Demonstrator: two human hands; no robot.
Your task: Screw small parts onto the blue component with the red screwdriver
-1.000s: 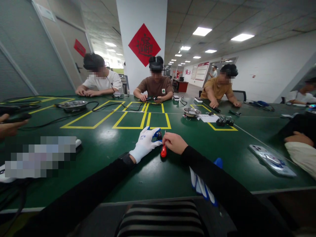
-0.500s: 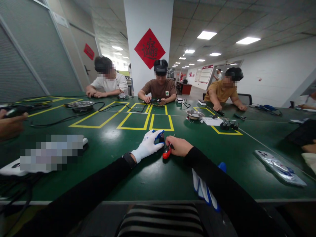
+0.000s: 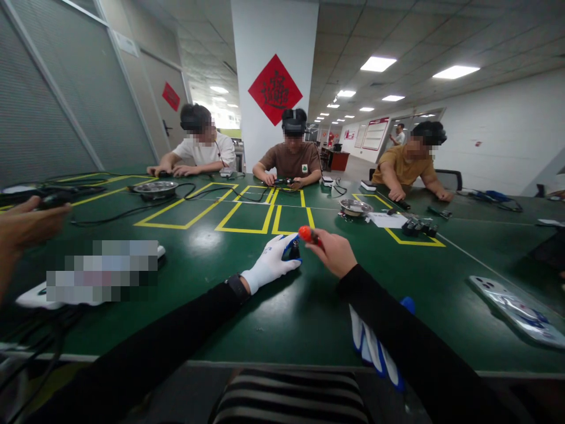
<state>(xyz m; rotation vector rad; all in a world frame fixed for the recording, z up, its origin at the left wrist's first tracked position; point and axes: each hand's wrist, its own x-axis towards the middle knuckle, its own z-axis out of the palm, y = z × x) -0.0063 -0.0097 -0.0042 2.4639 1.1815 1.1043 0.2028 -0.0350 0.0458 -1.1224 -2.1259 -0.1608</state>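
Observation:
My left hand [image 3: 276, 259], in a white glove with blue fingertips, is curled around a small black part [image 3: 295, 249] standing on the green table. Thumb and fingers sit on either side of it, and its exact kind does not show. Bare of any glove, my right hand [image 3: 334, 252] is closed on a screwdriver [image 3: 305, 234] with a red and black handle. The red handle end points up and left, close to the left fingertips; the shaft is hidden behind the hand. A second white and blue glove [image 3: 375, 344] lies under my right forearm.
A phone [image 3: 514, 306] lies at the right and a white power strip [image 3: 37, 296] at the left. Steel bowls [image 3: 355, 206], several black parts [image 3: 419, 227], paper [image 3: 388, 219] and cables are farther back. Co-workers sit opposite; another person's hand [image 3: 33, 227] reaches in at left.
My right hand has lifted and turned the screwdriver, so its red end has swung from pointing down toward me to up beside the black part. My left hand stays around the part.

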